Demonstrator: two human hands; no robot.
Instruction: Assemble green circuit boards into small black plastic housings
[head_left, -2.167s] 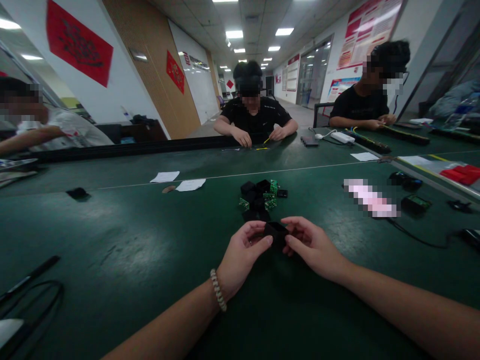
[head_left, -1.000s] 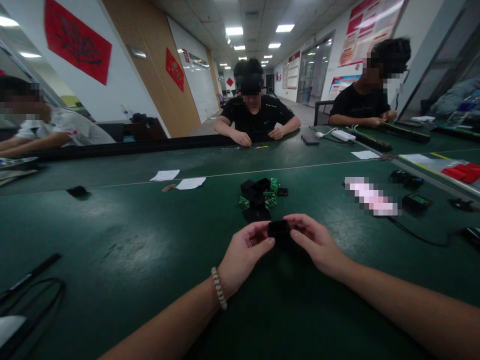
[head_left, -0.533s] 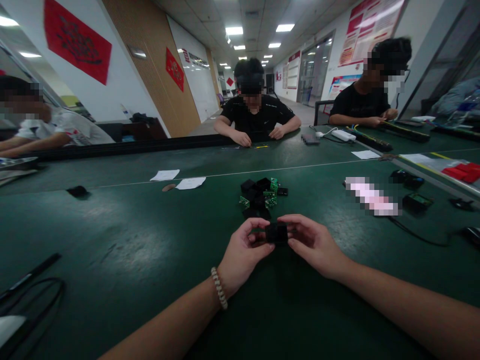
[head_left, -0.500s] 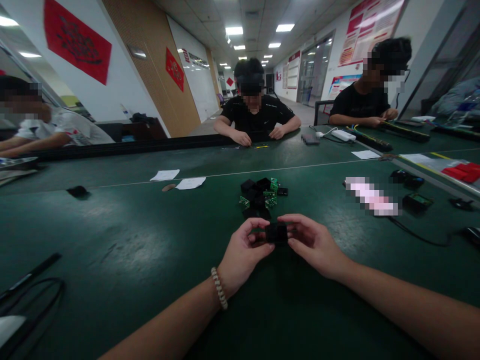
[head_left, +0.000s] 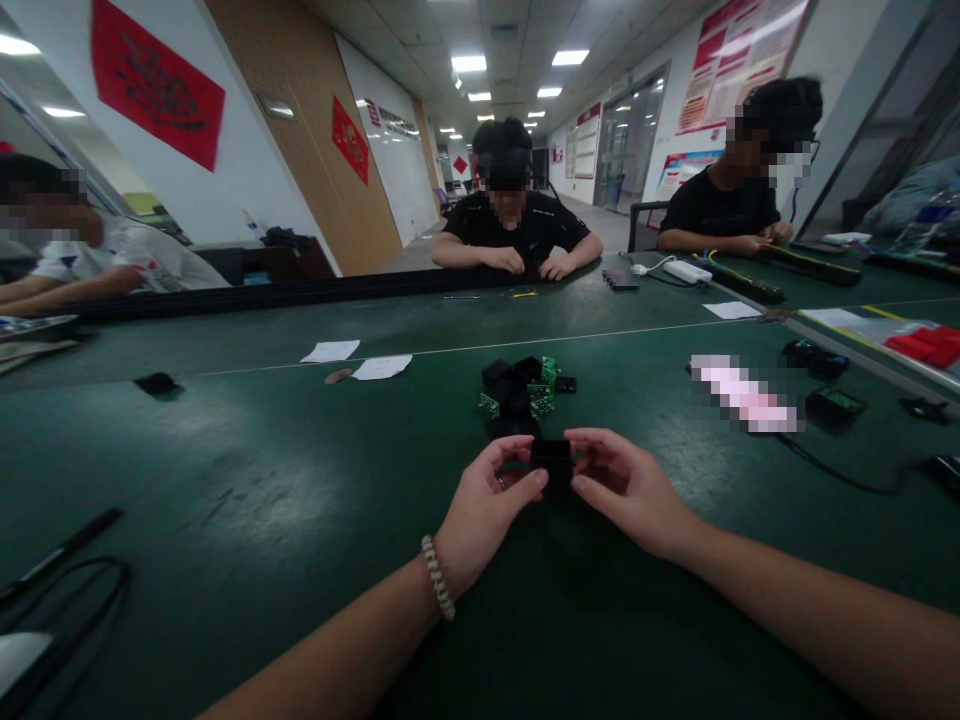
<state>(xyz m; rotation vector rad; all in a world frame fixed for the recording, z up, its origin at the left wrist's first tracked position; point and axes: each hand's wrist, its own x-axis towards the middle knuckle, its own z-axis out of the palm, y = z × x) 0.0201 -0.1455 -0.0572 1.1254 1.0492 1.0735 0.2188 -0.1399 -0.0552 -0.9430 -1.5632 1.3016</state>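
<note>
Between my two hands is a small black plastic box [head_left: 551, 459], its open side turned up toward me. My left hand [head_left: 491, 510] grips it on the left, with the thumb against its near face. My right hand [head_left: 637, 490] has thumb and fingers bent at the box's right edge. Just beyond lies a pile of black plastic housings [head_left: 512, 385], with green circuit boards [head_left: 541, 390] among them. Next to the pile sits a small dark part [head_left: 565, 384], too small to name.
On the green tabletop [head_left: 247, 480] are paper slips [head_left: 382, 367], a black cable [head_left: 840, 478] and a blurred pink device [head_left: 742, 392]. More black parts [head_left: 832, 403] lie at right. A person [head_left: 517, 225] sits opposite; others sit left and right.
The black box has tilted in my hands, so its open side now shows more. My fingers have shifted slightly around it. The person opposite has drawn one hand back.
</note>
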